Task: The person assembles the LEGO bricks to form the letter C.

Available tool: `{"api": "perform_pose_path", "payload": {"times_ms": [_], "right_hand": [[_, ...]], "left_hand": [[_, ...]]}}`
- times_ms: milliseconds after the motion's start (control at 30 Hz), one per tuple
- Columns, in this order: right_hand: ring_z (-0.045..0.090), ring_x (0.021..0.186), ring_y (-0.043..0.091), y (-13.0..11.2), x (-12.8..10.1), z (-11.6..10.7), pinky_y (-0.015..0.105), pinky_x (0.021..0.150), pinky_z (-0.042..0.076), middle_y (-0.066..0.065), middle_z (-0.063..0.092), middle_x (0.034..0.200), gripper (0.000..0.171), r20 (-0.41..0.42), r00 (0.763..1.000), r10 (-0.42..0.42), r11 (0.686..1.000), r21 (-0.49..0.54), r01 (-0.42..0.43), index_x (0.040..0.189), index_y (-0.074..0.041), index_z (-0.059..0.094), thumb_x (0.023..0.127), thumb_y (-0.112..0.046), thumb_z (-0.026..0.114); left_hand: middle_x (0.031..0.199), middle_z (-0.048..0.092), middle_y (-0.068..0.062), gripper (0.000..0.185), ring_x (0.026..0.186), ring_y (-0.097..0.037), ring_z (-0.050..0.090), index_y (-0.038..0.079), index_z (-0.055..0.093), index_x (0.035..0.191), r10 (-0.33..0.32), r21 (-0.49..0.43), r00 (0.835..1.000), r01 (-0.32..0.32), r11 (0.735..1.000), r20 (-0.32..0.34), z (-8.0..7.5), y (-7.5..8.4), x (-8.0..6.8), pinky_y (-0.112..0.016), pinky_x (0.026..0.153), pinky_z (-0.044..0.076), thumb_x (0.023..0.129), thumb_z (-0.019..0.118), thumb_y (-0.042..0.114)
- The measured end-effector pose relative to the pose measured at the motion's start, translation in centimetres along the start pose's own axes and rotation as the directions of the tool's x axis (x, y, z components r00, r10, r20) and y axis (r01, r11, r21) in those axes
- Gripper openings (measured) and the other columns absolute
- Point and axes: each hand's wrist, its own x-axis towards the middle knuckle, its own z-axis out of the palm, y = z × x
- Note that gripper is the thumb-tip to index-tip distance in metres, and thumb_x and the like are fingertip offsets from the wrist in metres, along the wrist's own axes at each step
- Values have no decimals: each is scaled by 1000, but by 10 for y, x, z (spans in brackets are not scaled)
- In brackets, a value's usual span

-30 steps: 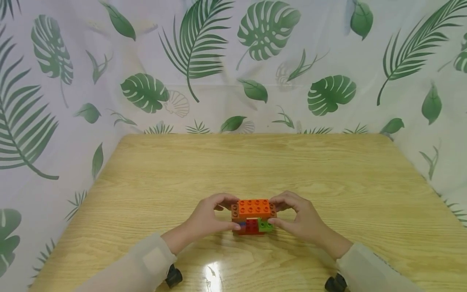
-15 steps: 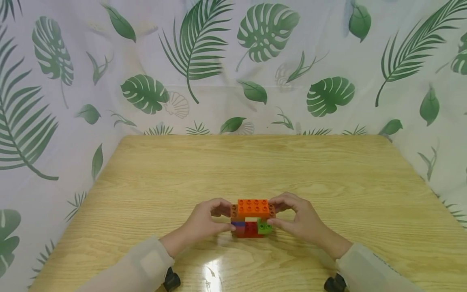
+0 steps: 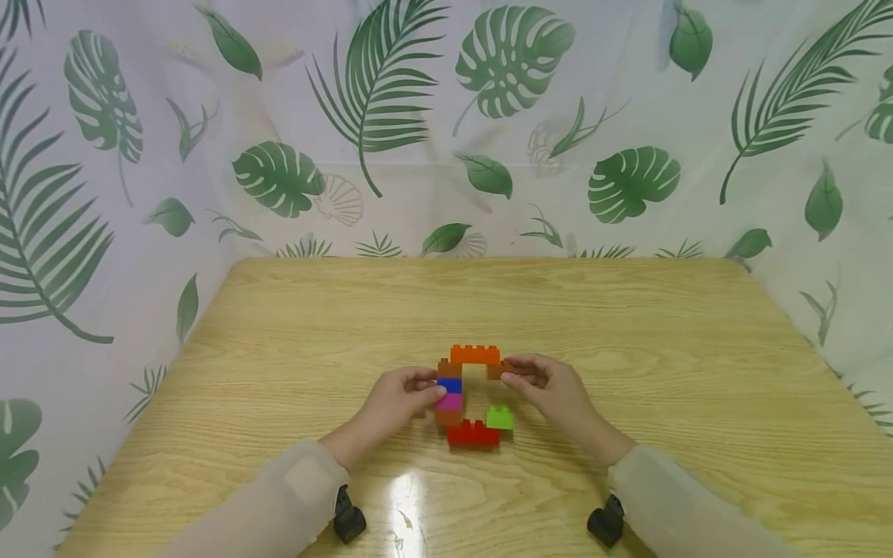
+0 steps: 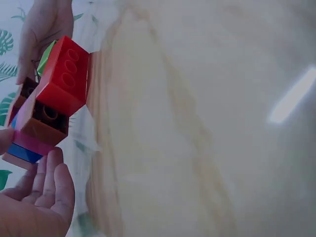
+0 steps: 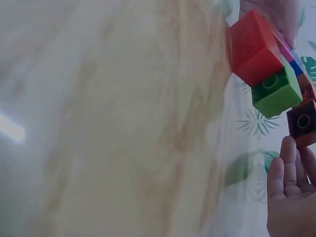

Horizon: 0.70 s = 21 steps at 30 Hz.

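1. My left hand (image 3: 399,397) is pinching the left column of the block frame (image 3: 474,397), fingertips on the blue block (image 3: 449,384) and pink block (image 3: 449,401).
2. The frame is standing upright on the table (image 3: 628,325), near its front middle, between my two hands: an orange block (image 3: 475,355) is lying across the top, a red block (image 3: 474,434) along the bottom, and a green block (image 3: 499,417) is sitting on the red one's right end.
3. My right hand (image 3: 551,387) is gripping the brown block (image 3: 497,370) under the orange one's right end; a gap seems to be showing between brown and green, though the wrist views are blurry.
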Motion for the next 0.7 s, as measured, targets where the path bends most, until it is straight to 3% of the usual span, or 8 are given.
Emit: {"api": "perform_pose_path", "payload": {"times_ms": [200,400,700], "right_hand": [[56,89,17,8,6,5,27,72,47,7,57,106,50,0,996,94,995,-32,-94,112,-8,56,77,-42,59],[56,91,19,11,7,7,30,74,46,10,56,109,50,2,993,117,990,-83,-116,114,-4,55,78,-37,60],[55,92,19,9,8,6,33,75,45,12,54,113,52,22,988,152,982,-120,-149,118,-4,52,78,-37,60]], "left_hand": [[102,56,-15,42,85,-20,58,-5,49,116,-52,-88,999,51,995,-15,1,-19,19,-32,69,48,81,61,15],[100,58,-14,40,83,-19,59,-4,52,112,-27,-43,999,25,999,-48,3,-29,24,-30,67,48,80,62,18],[104,57,-14,42,81,-18,59,-3,52,113,7,44,997,-3,999,-79,5,-27,26,-28,64,49,80,62,20]]}}
